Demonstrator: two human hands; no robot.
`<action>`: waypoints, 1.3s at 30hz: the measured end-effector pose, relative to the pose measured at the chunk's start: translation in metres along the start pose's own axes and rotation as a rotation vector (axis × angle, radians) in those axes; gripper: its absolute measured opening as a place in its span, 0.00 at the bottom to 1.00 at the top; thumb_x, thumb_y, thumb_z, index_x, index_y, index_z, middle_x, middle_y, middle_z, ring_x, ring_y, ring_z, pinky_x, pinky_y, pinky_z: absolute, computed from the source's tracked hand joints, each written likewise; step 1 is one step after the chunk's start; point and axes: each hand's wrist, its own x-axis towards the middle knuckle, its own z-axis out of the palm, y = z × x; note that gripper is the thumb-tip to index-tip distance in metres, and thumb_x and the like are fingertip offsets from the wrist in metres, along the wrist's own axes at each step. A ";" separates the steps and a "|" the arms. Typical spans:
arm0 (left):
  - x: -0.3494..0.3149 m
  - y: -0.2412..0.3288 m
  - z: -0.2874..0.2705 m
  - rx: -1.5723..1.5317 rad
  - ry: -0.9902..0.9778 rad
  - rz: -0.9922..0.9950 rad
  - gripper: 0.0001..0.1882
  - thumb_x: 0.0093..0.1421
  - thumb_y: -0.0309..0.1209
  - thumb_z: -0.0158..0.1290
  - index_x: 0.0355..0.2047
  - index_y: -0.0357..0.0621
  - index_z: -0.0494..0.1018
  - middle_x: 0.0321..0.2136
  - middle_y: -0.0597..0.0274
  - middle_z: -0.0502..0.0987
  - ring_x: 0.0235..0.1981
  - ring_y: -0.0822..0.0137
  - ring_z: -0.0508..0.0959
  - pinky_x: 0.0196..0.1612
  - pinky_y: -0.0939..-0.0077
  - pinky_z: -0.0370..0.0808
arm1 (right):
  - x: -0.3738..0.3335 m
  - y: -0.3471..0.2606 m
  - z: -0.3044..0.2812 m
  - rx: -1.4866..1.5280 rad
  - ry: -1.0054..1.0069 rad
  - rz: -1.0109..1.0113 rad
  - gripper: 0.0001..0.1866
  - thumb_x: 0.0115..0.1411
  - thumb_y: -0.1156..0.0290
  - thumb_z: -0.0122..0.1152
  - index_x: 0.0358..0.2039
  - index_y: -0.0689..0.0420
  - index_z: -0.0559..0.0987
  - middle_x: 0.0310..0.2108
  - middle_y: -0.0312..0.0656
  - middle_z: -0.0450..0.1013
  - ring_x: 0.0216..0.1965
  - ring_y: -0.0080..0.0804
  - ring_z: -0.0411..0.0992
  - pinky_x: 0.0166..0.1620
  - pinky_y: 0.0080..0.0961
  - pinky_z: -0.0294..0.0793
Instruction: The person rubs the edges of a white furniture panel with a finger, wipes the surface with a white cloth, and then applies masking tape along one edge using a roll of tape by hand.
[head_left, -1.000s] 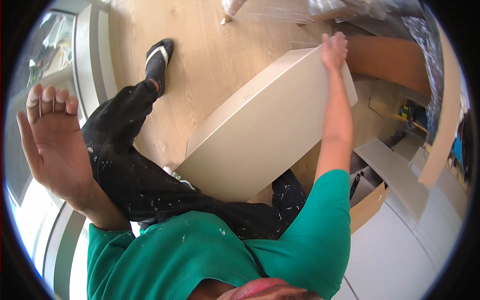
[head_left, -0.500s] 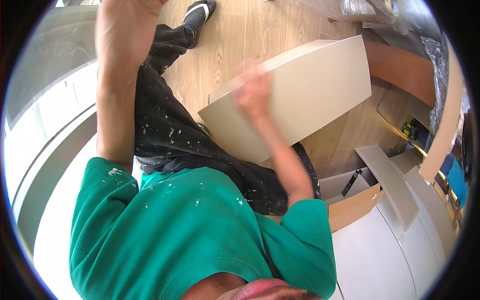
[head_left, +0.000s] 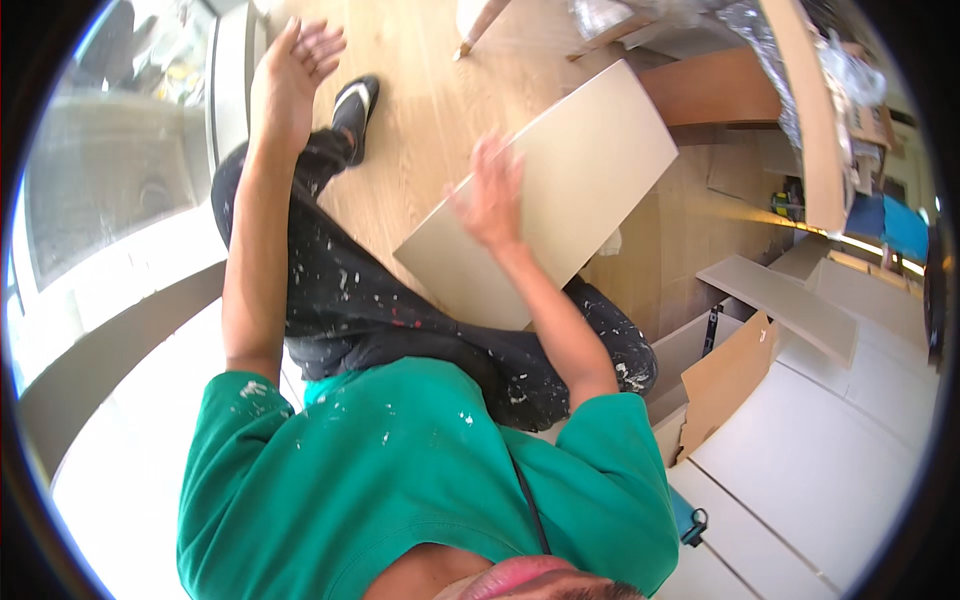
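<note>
A beige rectangular panel slants across the wood floor in front of me, its lower part beside my paint-spotted black trousers. My right hand lies against the panel's face near its left edge, fingers spread and slightly blurred, not wrapped round it. What lies behind the panel is hidden from this angle. My left hand is held out at the upper left with nothing in it. Its fingers are apart and loosely curved, near the window frame and above my dark shoe.
To the right stand an open drawer box, a torn cardboard piece and a loose beige board. A brown curved wooden piece and plastic wrap are farther off. White panels lie at the lower right.
The view has shifted, so the panel sits farther left and shows mainly its flat face. My right hand's fingers have spread from a curled, blurred pose. My left hand's fingers have come into view.
</note>
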 end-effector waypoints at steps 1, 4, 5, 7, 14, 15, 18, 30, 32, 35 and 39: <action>0.000 0.000 0.005 0.023 0.020 -0.016 0.21 0.74 0.44 0.43 0.52 0.38 0.72 0.47 0.55 0.80 0.50 0.63 0.78 0.57 0.69 0.70 | -0.021 0.013 0.029 0.034 -0.054 0.036 0.50 0.66 0.38 0.48 0.74 0.66 0.49 0.76 0.59 0.40 0.77 0.59 0.36 0.73 0.62 0.33; -0.007 -0.003 0.012 0.246 0.020 -0.004 0.19 0.74 0.43 0.43 0.46 0.40 0.74 0.39 0.60 0.82 0.41 0.67 0.81 0.48 0.73 0.74 | -0.020 0.004 0.029 0.056 -0.080 0.028 0.53 0.65 0.35 0.48 0.73 0.67 0.48 0.76 0.59 0.39 0.77 0.58 0.35 0.73 0.62 0.31; -0.013 -0.007 0.016 0.260 -0.017 -0.016 0.18 0.74 0.42 0.44 0.45 0.40 0.74 0.38 0.60 0.82 0.39 0.69 0.81 0.46 0.74 0.75 | -0.026 -0.004 0.019 0.044 -0.080 0.033 0.54 0.64 0.35 0.49 0.73 0.68 0.48 0.76 0.59 0.39 0.77 0.57 0.35 0.73 0.61 0.30; -0.014 -0.016 0.013 0.330 -0.040 -0.027 0.18 0.73 0.44 0.47 0.44 0.41 0.76 0.36 0.59 0.82 0.39 0.70 0.81 0.44 0.76 0.74 | -0.026 -0.017 0.001 0.048 -0.002 0.038 0.54 0.64 0.35 0.49 0.74 0.67 0.48 0.76 0.59 0.39 0.77 0.56 0.35 0.73 0.62 0.31; -0.023 -0.054 0.033 0.817 -0.318 0.119 0.18 0.71 0.40 0.52 0.40 0.34 0.76 0.31 0.56 0.82 0.34 0.66 0.81 0.40 0.70 0.74 | -0.053 0.006 0.035 0.002 -0.122 0.123 0.50 0.63 0.35 0.51 0.74 0.55 0.54 0.77 0.53 0.42 0.77 0.54 0.36 0.74 0.60 0.31; -0.027 -0.058 0.030 0.954 -0.386 0.164 0.18 0.70 0.39 0.52 0.40 0.33 0.76 0.31 0.53 0.81 0.34 0.64 0.81 0.39 0.69 0.74 | -0.052 0.015 0.035 0.006 -0.109 0.119 0.49 0.63 0.35 0.51 0.74 0.55 0.54 0.76 0.53 0.43 0.77 0.54 0.36 0.74 0.60 0.31; -0.049 -0.084 0.034 1.225 -0.618 0.170 0.18 0.67 0.40 0.57 0.44 0.34 0.75 0.32 0.44 0.81 0.39 0.49 0.82 0.43 0.62 0.76 | -0.053 0.102 0.034 -0.079 0.052 0.283 0.48 0.63 0.34 0.49 0.74 0.55 0.56 0.76 0.51 0.46 0.77 0.54 0.37 0.74 0.61 0.32; -0.139 -0.190 0.010 1.416 -2.083 0.784 0.40 0.68 0.53 0.47 0.74 0.50 0.51 0.75 0.48 0.46 0.76 0.50 0.44 0.76 0.45 0.36 | -0.207 0.267 -0.218 0.247 0.097 0.956 0.37 0.68 0.48 0.55 0.68 0.61 0.66 0.67 0.54 0.66 0.69 0.48 0.62 0.70 0.36 0.58; -0.132 -0.201 0.050 1.293 -2.301 0.839 0.40 0.68 0.53 0.47 0.74 0.53 0.52 0.75 0.54 0.47 0.77 0.54 0.44 0.76 0.47 0.35 | -0.220 0.179 -0.266 0.329 0.363 0.815 0.34 0.69 0.48 0.53 0.65 0.61 0.71 0.63 0.54 0.70 0.67 0.47 0.66 0.68 0.37 0.62; -0.124 -0.228 0.125 1.089 -2.401 0.844 0.40 0.67 0.54 0.48 0.75 0.54 0.51 0.76 0.58 0.47 0.77 0.55 0.44 0.77 0.49 0.34 | -0.262 0.076 -0.274 0.536 0.637 0.798 0.27 0.66 0.58 0.62 0.60 0.62 0.76 0.60 0.52 0.73 0.64 0.44 0.69 0.67 0.35 0.63; -0.094 -0.279 0.215 0.984 -2.488 1.021 0.43 0.66 0.60 0.46 0.75 0.56 0.52 0.76 0.59 0.46 0.77 0.56 0.42 0.77 0.50 0.34 | -0.291 0.009 -0.220 0.041 0.601 0.913 0.20 0.62 0.65 0.62 0.53 0.59 0.81 0.60 0.50 0.74 0.64 0.52 0.68 0.69 0.51 0.56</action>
